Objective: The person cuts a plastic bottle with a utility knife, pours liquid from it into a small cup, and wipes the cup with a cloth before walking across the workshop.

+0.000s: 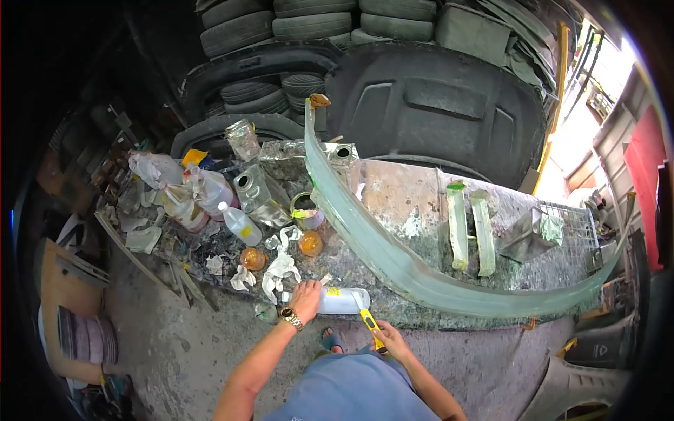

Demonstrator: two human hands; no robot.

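A white plastic bottle (340, 302) with a yellow label lies on its side along the front edge of the bench. My left hand (305, 302), a gold watch on its wrist, is closed over the bottle's neck end. My right hand (393, 342) grips a yellow utility knife (371, 328). The knife's blade points up at the bottle's base end and appears to touch it. White crumpled cloth or paper (281, 268) lies just beyond my left hand, near two jars of orange stuff (310, 243).
A long curved translucent green strip (393, 277) spans the bench and juts past its front right. Metal cans (263, 196), an upright white bottle (240, 224) and plastic bags (154, 168) crowd the left. Two short strips (458, 228) lie right, a dark car hood (435, 105) behind.
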